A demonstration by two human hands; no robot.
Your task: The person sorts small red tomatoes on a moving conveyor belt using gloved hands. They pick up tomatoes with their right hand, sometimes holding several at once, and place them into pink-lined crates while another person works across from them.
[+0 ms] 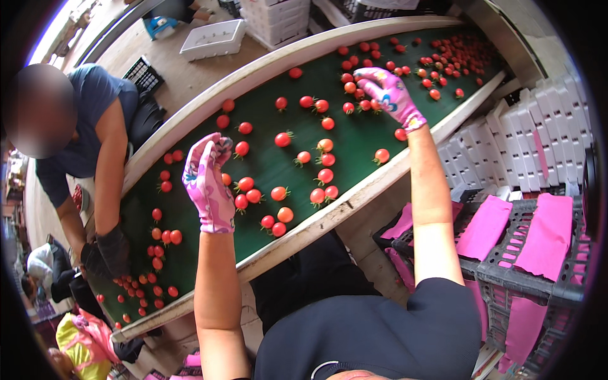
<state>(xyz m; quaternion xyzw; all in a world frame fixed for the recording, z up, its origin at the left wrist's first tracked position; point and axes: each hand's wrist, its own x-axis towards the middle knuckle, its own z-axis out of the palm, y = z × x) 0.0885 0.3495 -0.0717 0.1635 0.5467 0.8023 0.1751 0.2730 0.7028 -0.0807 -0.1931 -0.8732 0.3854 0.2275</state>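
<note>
We see cherry tomatoes (282, 139) scattered over the green belt (253, 171), loose in the middle and crowded at its upper right; our hands are well apart above it, both in pink floral gloves. Our left hand (209, 183) is cupped, fingers curled inward, with an orange-red tomato (226, 179) just beside it; we cannot tell whether its fingers close on anything. Our right hand (387, 98) reaches over a small group of tomatoes, fingers loosely bent; whether it touches or grips one is hidden from us.

The likeliest trouble, we judge, is a bruised or split fruit, if the fingers pinch too hard through the gloves; a careless sweep of the right hand could knock neighbours rolling, since they lie nearly touching and are round; a tomato pushed toward us might strike the white near rim (326, 218), or hop it and drop to the floor. Stems on several fruits could snag the cloth or scratch another skin; and at the lower left, where a co-worker's dark gloves (114, 253) work beside a tight cluster (136, 288), too many rolling down together could pile up and get squeezed.
</note>
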